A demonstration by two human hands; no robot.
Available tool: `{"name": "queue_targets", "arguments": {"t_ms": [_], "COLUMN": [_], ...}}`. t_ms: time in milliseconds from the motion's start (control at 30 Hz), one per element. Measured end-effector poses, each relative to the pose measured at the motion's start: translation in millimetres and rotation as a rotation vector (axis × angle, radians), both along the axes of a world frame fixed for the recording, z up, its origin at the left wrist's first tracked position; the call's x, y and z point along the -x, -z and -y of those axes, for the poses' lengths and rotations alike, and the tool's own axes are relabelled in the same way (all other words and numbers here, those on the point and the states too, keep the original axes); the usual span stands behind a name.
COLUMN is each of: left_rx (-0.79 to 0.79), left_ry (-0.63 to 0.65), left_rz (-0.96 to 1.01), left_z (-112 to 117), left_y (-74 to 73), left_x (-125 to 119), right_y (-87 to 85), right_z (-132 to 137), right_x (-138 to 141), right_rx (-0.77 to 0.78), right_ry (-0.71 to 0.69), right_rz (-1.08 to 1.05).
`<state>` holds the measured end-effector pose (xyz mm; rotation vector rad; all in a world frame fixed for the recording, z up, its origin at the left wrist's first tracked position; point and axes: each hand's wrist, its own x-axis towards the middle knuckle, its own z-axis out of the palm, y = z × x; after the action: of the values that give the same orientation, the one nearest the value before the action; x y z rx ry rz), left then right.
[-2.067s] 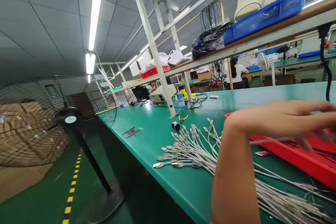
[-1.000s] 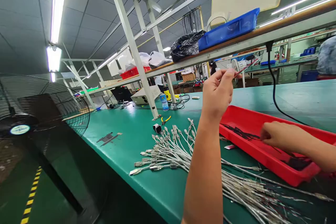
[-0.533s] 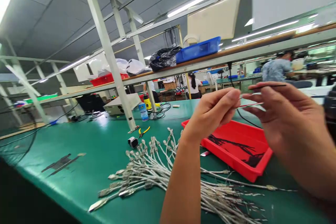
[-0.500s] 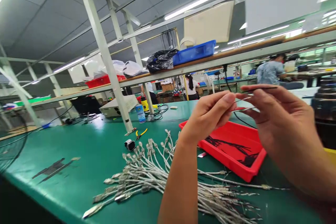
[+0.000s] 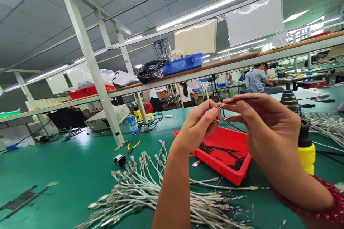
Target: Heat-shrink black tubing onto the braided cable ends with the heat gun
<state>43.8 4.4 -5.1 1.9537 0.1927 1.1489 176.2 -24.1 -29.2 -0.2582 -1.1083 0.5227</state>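
My left hand (image 5: pixel 197 125) pinches a thin wire (image 5: pixel 225 118) between thumb and fingertips, above the red tray. Close to it on the right, my right hand (image 5: pixel 271 128) holds a thin black tube (image 5: pixel 248 98) against the forefinger, its fingertips meeting the wire ends. The exact contact at the tips is too small to make out. Below lies a bundle of white cables (image 5: pixel 145 189) with connectors at the left and bare wire ends at the right, partly hidden by my left forearm. The red tray (image 5: pixel 228 173) contains several black tubes (image 5: pixel 223 150).
Yellow-handled cutters (image 5: pixel 133 146) and a small black-and-white object (image 5: pixel 119 160) lie beyond the bundle. A blue can (image 5: pixel 132 125) stands by the shelf post (image 5: pixel 91 68). On the right are a yellow-and-black bottle (image 5: pixel 306 150) and more white cables (image 5: pixel 328 125). Co-workers sit farther back.
The view has swung right, so both hands and the bench things appear farther left. Both hands keep their pinch close together, with the black tube still in the right one.
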Motion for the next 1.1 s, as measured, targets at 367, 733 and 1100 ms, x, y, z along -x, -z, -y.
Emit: {"name": "queue_targets", "arguments": {"t_ms": [367,733,1100], "left_rx": [-0.017,-0.029,-0.036], "left_ry": [-0.062,-0.087,-0.136], "left_rz": [-0.058,-0.075,-0.107], "left_z": [-2,-2,5], "left_y": [1.0,1.8,-1.5], "left_x": [1,2,6], "right_y": [-0.9,-3.1,-6.0], "right_z": [-3,-1,-8], "right_x": [-6,-8,-13], "right_rx": [0.072,0.085,0.165], "right_ry": [0.004,-0.045,-0.297], "right_rz": [0.036,0.062,0.050]}}
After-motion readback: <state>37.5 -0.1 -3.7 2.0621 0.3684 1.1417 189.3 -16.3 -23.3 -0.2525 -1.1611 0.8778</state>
